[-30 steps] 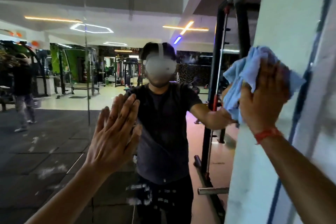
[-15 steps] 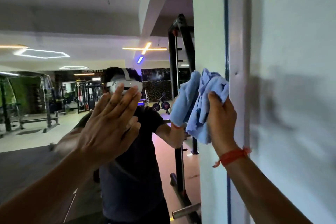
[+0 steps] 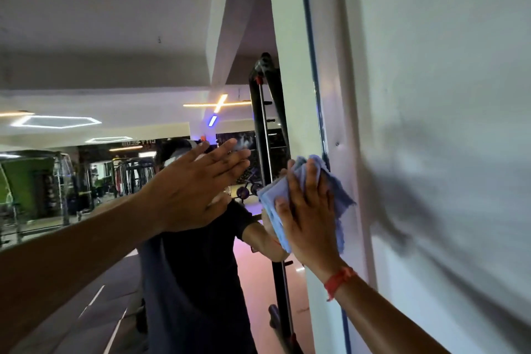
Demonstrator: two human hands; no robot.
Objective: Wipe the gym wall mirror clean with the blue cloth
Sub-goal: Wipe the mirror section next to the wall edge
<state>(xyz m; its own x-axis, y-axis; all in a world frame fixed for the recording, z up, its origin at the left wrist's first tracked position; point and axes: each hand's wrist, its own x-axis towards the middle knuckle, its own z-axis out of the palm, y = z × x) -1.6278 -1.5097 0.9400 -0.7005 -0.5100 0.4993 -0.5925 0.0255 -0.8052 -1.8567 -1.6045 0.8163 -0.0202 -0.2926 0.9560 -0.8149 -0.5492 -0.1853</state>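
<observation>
The soft, crumpled blue cloth (image 3: 304,204) sits right of centre in the frame, pressed flat against the glass of the large gym wall mirror (image 3: 129,72) at its right edge, where a thin dark blue strip (image 3: 311,72) meets the white painted wall (image 3: 431,95). The right hand (image 3: 309,215) covers the cloth with fingers spread and straight, palm pushing it on the glass rather than clutching it. The left hand (image 3: 195,190), at centre, is open with straight fingers, apparently braced against the mirror.

The cloth looks light and limp, so it will bunch and slip unless held under a broad flat palm. The glass is hard, smooth and likely slippery. To the right the wall stops any stroke; open glass lies up, down and left, though the bracing hand is in the way.
</observation>
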